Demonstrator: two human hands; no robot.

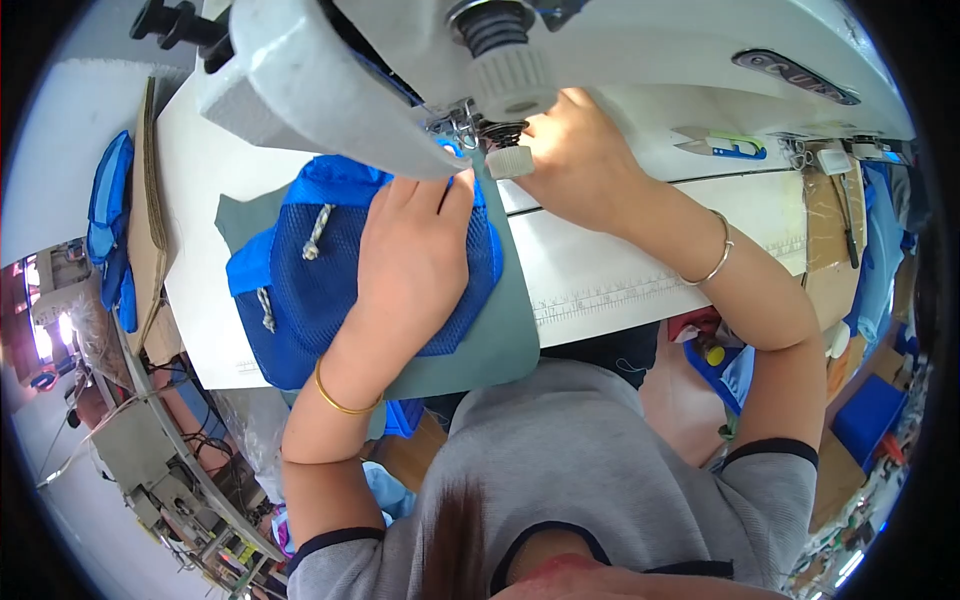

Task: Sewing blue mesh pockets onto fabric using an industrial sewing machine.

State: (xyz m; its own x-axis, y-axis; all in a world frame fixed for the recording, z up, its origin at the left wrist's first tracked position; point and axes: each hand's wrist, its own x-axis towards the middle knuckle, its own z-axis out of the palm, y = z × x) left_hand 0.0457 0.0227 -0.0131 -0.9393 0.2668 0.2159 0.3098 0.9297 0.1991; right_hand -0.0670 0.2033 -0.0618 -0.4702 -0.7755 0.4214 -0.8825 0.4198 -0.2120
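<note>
Blue mesh pouch (300, 290), centre-left of frame, I judge light, limp, snag-prone; left hand (415, 255) presses it flat, fingers spread; right hand (575, 160) fingers pinched at needle, hold unclear.

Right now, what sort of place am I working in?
Probably a sewing workshop: a sewing machine over a white table, the left hand pressing a blue mesh pouch, and thread snips nearby.

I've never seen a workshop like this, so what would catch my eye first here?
Probably the bright blue mesh pouch at the centre, pressed flat on a grey-green panel by the left hand. Just above, the big white sewing machine fills the top, with the right hand at its needle area.
</note>
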